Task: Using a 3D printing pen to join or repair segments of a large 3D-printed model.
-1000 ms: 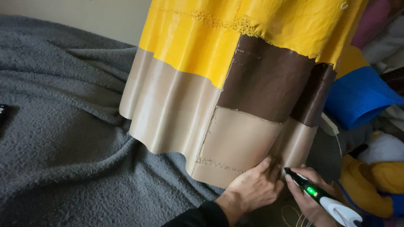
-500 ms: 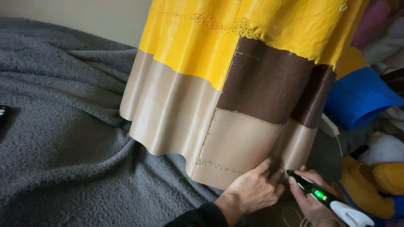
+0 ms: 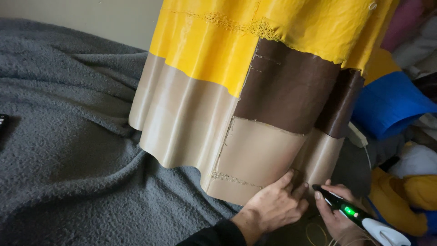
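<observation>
A large wavy plastic shell made of yellow, brown and beige panels point(image 3: 191, 118) stands over a grey blanket. My left hand point(image 3: 273, 205) presses flat against the lower beige panel near its bottom right edge, fingers spread. My right hand point(image 3: 337, 214) holds a pen-shaped tool point(image 3: 350, 212) with a dark tip, a green light and a white rear end. The tool's tip points at the seam just right of my left fingers. A thin pale filament trails below the tool.
The grey blanket point(image 3: 68, 150) covers the surface to the left and front. Blue point(image 3: 391, 105), yellow point(image 3: 400, 196) and white plastic pieces are piled at the right. A dark object point(image 3: 2, 120) lies at the left edge. A pale wall is behind.
My left hand has slid slightly up the beige panel. The tool has edged a little lower and to the right; the shell has not moved.
</observation>
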